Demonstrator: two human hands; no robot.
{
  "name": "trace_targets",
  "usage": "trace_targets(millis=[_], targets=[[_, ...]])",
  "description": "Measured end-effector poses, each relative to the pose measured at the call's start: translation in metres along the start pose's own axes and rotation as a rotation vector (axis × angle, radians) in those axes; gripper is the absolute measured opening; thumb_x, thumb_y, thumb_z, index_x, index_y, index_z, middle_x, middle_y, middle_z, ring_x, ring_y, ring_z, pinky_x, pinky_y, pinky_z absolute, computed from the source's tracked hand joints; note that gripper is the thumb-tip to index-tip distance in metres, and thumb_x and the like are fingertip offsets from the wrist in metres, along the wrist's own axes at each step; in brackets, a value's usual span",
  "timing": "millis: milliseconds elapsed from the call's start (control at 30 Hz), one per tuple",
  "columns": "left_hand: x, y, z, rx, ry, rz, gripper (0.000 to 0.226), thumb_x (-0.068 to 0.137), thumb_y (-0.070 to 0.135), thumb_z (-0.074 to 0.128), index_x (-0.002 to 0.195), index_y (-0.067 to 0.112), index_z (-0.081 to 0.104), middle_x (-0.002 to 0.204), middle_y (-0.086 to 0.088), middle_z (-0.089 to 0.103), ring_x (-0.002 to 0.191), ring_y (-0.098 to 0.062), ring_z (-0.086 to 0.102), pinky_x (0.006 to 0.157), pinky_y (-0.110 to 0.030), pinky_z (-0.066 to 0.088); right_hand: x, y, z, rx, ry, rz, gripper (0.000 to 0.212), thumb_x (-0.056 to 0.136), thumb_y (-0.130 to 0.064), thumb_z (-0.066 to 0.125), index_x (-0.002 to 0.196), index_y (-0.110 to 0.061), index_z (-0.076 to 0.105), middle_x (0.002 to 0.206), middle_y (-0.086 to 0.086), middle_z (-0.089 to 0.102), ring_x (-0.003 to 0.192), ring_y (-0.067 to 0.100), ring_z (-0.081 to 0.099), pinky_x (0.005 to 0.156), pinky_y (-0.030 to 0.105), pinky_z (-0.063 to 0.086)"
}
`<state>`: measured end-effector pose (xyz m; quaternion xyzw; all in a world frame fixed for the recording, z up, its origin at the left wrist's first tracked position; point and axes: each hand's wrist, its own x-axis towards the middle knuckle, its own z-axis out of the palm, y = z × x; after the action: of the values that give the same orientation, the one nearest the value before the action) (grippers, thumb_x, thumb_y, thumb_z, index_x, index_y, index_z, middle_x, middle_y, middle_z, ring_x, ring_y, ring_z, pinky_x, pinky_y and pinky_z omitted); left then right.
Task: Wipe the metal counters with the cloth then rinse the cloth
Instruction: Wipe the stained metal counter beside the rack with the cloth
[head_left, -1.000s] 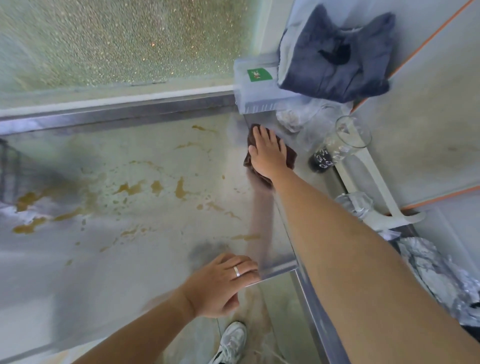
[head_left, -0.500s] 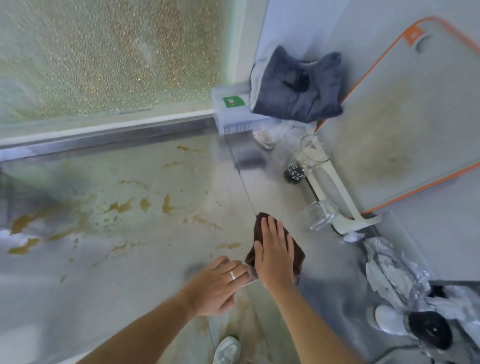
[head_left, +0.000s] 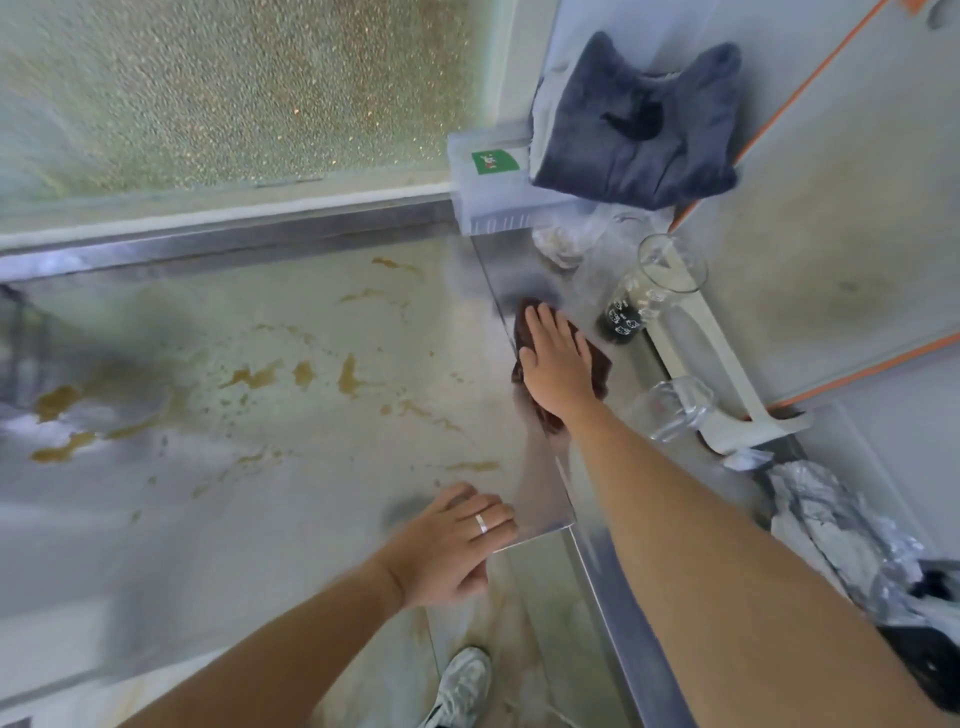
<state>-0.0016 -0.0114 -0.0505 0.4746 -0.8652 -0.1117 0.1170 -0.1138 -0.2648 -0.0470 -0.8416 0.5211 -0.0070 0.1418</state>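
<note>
The metal counter (head_left: 260, 467) spreads across the left and centre, marked with brown stains (head_left: 345, 374). A narrower metal strip (head_left: 618, 467) adjoins it on the right. My right hand (head_left: 558, 364) lies flat, fingers together, pressing a dark brown cloth (head_left: 597, 366) onto that strip near the seam. The cloth shows around my fingers and below the wrist. My left hand (head_left: 447, 545), wearing a ring, rests palm down on the counter's front corner with the thumb under the edge and holds nothing.
Just right of the cloth stand a tall printed glass (head_left: 649, 296), a small glass (head_left: 670, 410) and a white stand (head_left: 727, 374) holding an orange-edged board (head_left: 831, 234). Behind are a clear box (head_left: 493, 187) and grey towel (head_left: 634, 124). Crumpled foil (head_left: 831, 525) lies right. My shoe (head_left: 462, 686) is below.
My right hand slid the cloth from the far end down to the front edge, then back up the strip toward the glass. My left hand stayed on the corner.
</note>
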Motion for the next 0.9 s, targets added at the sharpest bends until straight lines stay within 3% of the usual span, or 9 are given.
trace_targets(millis=[100, 200, 333, 400, 467, 567, 733, 900], targets=[[-0.001, 0.003, -0.005, 0.02, -0.042, -0.006, 0.046, 0.072, 0.027, 0.059, 0.117, 0.017, 0.062, 0.12, 0.0, 0.06, 0.111, -0.023, 0.057, 0.102, -0.039, 0.041, -0.074, -0.002, 0.008, 0.157, 0.032, 0.01, 0.055, 0.107, -0.021, 0.036, 0.162, -0.021, 0.026, 0.17, -0.001, 0.021, 0.158, 0.02, 0.013, 0.126, 0.041, 0.01], [-0.011, 0.006, -0.014, 0.004, -0.034, -0.069, 0.043, 0.073, 0.026, 0.06, 0.115, 0.016, 0.062, 0.119, -0.003, 0.061, 0.113, -0.025, 0.059, 0.099, -0.043, 0.045, -0.132, -0.01, 0.013, 0.419, 0.066, 0.133, 0.049, 0.109, -0.018, 0.038, 0.158, -0.023, 0.036, 0.166, 0.0, 0.032, 0.156, 0.02, 0.021, 0.127, 0.043, 0.018], [-0.043, 0.002, -0.025, 0.001, -0.004, -0.161, 0.044, 0.072, 0.029, 0.06, 0.114, 0.016, 0.064, 0.119, -0.004, 0.061, 0.113, -0.025, 0.06, 0.101, -0.042, 0.041, -0.183, -0.047, 0.009, 0.632, 0.087, 0.273, 0.047, 0.11, -0.021, 0.038, 0.157, -0.026, 0.037, 0.162, 0.0, 0.04, 0.151, 0.018, 0.033, 0.12, 0.026, 0.022], [-0.065, -0.006, -0.027, 0.017, 0.022, -0.172, 0.042, 0.073, 0.028, 0.059, 0.113, 0.016, 0.064, 0.116, -0.004, 0.062, 0.109, -0.026, 0.061, 0.099, -0.04, 0.04, -0.197, -0.077, 0.013, 0.666, 0.039, 0.215, 0.048, 0.111, -0.025, 0.035, 0.158, -0.026, 0.035, 0.16, -0.001, 0.041, 0.147, 0.017, 0.038, 0.121, 0.031, 0.028], [-0.083, -0.016, -0.028, 0.057, 0.056, -0.18, 0.039, 0.076, 0.028, 0.058, 0.112, 0.015, 0.065, 0.115, -0.004, 0.062, 0.108, -0.026, 0.06, 0.098, -0.04, 0.039, -0.208, -0.104, 0.033, 0.495, 0.003, 0.088, 0.051, 0.11, -0.037, 0.027, 0.161, -0.028, 0.028, 0.166, -0.004, 0.03, 0.154, 0.015, 0.025, 0.125, 0.043, 0.024], [-0.097, -0.024, -0.029, 0.078, 0.11, -0.214, 0.032, 0.08, 0.026, 0.053, 0.108, 0.014, 0.065, 0.112, -0.004, 0.061, 0.104, -0.026, 0.061, 0.097, -0.039, 0.039, -0.211, -0.119, 0.057, 0.081, 0.004, -0.014, 0.061, 0.107, -0.047, 0.024, 0.163, -0.027, 0.018, 0.171, -0.002, 0.014, 0.159, 0.018, 0.008, 0.126, 0.046, 0.015], [-0.089, -0.032, -0.029, 0.082, 0.139, -0.273, 0.031, 0.077, 0.025, 0.053, 0.105, 0.014, 0.063, 0.109, -0.004, 0.061, 0.1, -0.027, 0.061, 0.095, -0.039, 0.04, -0.163, -0.106, 0.047, -0.089, -0.042, -0.113, 0.062, 0.107, -0.051, 0.02, 0.164, -0.028, 0.012, 0.173, -0.003, 0.006, 0.159, 0.019, 0.003, 0.126, 0.05, 0.014], [-0.091, -0.033, -0.021, 0.058, 0.15, -0.278, 0.031, 0.077, 0.025, 0.054, 0.105, 0.015, 0.063, 0.109, -0.003, 0.061, 0.101, -0.025, 0.059, 0.095, -0.04, 0.044, -0.047, -0.103, 0.036, -0.14, -0.034, -0.059, 0.061, 0.107, -0.052, 0.016, 0.164, -0.031, 0.007, 0.173, -0.001, 0.004, 0.159, 0.024, 0.003, 0.125, 0.06, 0.006]])
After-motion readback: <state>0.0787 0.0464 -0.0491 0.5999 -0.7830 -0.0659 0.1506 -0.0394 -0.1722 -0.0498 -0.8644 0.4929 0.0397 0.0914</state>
